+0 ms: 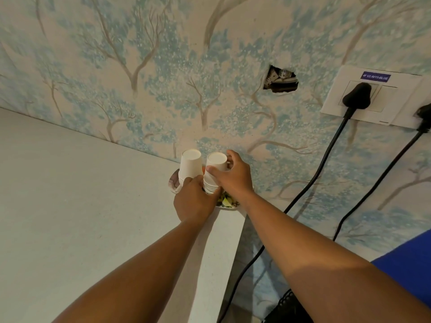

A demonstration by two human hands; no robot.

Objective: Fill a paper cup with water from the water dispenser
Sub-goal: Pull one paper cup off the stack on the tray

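Two stacks of white paper cups stand upside down on a patterned plate [173, 183] at the back of a pale counter [81, 217], close to the wall. The left stack [190, 165] is untouched. My right hand [231, 177] is wrapped around the top cup of the right stack [215, 163], thumb in front and fingers behind. My left hand [194, 201] grips the lower rims of that same stack. No water dispenser is in view.
Tree-patterned wallpaper [140, 66] covers the wall, with a ragged hole [281, 79] in it. A white socket plate [370, 94] at right holds two black plugs whose cables [310, 185] hang down past the counter's right edge. A black mesh object [286, 308] is at bottom right.
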